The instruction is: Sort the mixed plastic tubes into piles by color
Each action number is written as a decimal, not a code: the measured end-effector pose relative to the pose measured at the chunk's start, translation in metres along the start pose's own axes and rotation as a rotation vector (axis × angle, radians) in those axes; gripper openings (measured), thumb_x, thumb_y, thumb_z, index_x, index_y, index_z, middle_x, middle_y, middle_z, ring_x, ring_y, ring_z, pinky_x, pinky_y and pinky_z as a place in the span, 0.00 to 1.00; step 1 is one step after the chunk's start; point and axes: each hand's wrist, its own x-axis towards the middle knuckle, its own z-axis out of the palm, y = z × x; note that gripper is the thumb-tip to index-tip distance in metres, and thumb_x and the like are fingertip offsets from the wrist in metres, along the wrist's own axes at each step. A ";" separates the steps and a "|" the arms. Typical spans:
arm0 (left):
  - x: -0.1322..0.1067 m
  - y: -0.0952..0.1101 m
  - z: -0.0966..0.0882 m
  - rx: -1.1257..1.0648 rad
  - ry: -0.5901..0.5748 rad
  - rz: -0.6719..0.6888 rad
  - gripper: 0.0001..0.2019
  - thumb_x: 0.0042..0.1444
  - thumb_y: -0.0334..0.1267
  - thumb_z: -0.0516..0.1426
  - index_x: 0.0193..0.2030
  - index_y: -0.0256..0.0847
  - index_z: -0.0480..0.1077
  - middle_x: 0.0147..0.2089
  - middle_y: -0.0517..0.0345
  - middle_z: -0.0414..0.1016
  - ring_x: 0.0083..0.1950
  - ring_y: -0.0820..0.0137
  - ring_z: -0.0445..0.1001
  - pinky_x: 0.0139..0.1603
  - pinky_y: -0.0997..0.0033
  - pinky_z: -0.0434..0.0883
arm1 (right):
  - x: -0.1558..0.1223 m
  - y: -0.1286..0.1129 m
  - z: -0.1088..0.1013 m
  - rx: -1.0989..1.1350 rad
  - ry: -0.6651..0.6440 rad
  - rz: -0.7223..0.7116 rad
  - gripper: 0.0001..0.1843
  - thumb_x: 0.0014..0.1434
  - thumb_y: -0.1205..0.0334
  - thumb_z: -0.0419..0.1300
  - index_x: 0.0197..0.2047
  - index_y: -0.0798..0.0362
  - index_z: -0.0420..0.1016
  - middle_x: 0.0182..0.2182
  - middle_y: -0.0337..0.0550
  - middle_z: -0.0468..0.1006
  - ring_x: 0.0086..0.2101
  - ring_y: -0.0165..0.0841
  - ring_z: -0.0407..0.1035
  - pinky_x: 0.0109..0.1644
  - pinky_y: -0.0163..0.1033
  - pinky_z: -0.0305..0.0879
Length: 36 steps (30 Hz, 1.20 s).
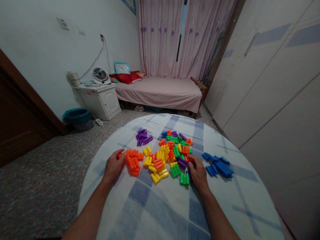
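On the left side of the table, my left hand [115, 165] has its thumb and fingers closed around an orange plastic piece [121, 155], at the edge of a pile of orange tube-like pieces [133, 162]. My right hand [199, 171] is bent over the right edge of the mixed pile, thumb and index finger curled in; what lies between them is mostly hidden. Purple pieces [182, 162] and green pieces [184, 178] lie beside its fingertips. Between my hands are yellow pieces [156, 178], with a joined orange piece [158, 164] on top.
A purple group [143, 137] lies at the table's far left and a blue group [220, 167] at the right. The round table has a checked cloth [160, 213]. Beyond stand a bed [160, 90], a white cabinet [108, 103], a bin [77, 116] and a wardrobe [270, 73].
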 end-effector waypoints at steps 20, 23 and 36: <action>0.015 0.064 0.037 0.134 0.047 0.643 0.12 0.54 0.36 0.51 0.42 0.40 0.71 0.50 0.49 0.70 0.54 0.63 0.68 0.58 0.57 0.65 | -0.001 0.002 0.002 0.026 0.007 -0.005 0.16 0.55 0.62 0.51 0.44 0.55 0.72 0.47 0.50 0.73 0.49 0.39 0.66 0.56 0.48 0.60; 0.030 0.084 0.070 0.146 -0.079 0.713 0.11 0.53 0.34 0.52 0.41 0.39 0.72 0.48 0.50 0.71 0.53 0.64 0.69 0.58 0.59 0.66 | -0.001 0.002 0.002 0.034 0.008 0.000 0.16 0.54 0.63 0.51 0.44 0.54 0.72 0.46 0.50 0.73 0.49 0.39 0.66 0.57 0.48 0.60; 0.085 0.134 0.191 0.406 -0.314 0.604 0.18 0.55 0.36 0.52 0.53 0.35 0.69 0.56 0.45 0.70 0.58 0.62 0.66 0.61 0.63 0.61 | -0.003 -0.004 0.001 0.051 0.033 0.036 0.15 0.54 0.63 0.51 0.44 0.52 0.74 0.46 0.47 0.75 0.49 0.38 0.68 0.55 0.45 0.63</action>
